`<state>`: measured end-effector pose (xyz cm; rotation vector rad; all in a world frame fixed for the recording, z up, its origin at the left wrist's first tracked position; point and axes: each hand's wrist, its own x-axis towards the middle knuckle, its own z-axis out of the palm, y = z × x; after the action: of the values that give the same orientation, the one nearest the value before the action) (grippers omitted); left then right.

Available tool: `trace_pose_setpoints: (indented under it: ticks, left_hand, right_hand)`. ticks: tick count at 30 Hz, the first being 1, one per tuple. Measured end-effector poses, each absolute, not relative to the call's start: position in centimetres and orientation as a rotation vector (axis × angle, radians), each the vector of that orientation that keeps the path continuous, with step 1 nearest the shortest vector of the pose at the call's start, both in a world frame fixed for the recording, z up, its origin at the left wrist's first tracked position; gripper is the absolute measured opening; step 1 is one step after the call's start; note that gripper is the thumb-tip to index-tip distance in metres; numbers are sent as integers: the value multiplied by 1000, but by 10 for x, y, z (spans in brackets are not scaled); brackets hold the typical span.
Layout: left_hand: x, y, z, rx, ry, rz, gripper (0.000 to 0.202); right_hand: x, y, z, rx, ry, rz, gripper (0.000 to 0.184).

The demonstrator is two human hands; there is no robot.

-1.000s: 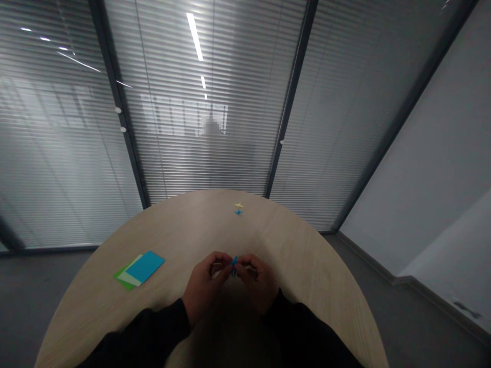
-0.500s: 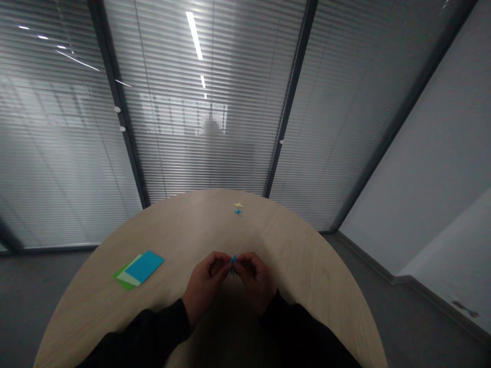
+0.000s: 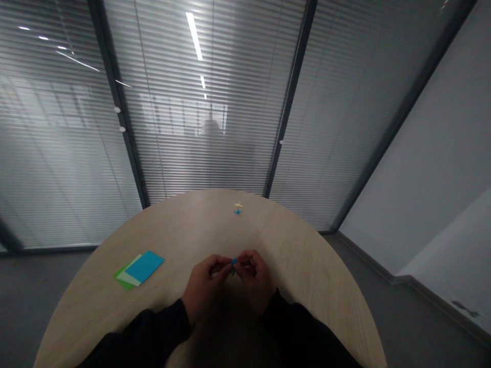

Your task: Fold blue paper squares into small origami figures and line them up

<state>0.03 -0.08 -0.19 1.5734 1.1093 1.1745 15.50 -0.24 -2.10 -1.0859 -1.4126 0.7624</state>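
Note:
A small piece of folded blue paper [image 3: 233, 261] is pinched between both hands above the near part of the round table. My left hand [image 3: 207, 280] has its thumb and fingers closed on the paper's left side. From the other side, my right hand [image 3: 256, 278] grips it between thumb and fingertips. Most of the paper is hidden by the fingers, so its full shape cannot be made out. Farther back on the table are a small yellow folded paper figure [image 3: 238, 205] and, just in front of it, a blue folded paper figure [image 3: 238, 211].
Flat paper sheets lie overlapped at the left: a blue sheet [image 3: 144, 267] on top, pale green and brighter green beneath. The round wooden table [image 3: 184, 225] reaches close to a glass wall with blinds [image 3: 207, 163]. A plain wall [image 3: 441, 168] stands to the right.
My right fingers have shifted slightly upward, and the tip of the blue paper between the hands now sits lower and more tilted. Everything else stays in place.

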Motion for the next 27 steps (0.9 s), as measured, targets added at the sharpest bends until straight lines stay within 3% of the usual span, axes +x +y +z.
trace_pose_setpoints:
  ticks: [10,27]
  left_hand:
    - [-3,0,5,1426,1078,1147,27]
    - [-4,1,0,1560,1112,1114,21]
  right_hand:
    - [160,1,-24,-1086,-1372,1030,32]
    - [162,-4,-19,-1151,-1590,795,22]
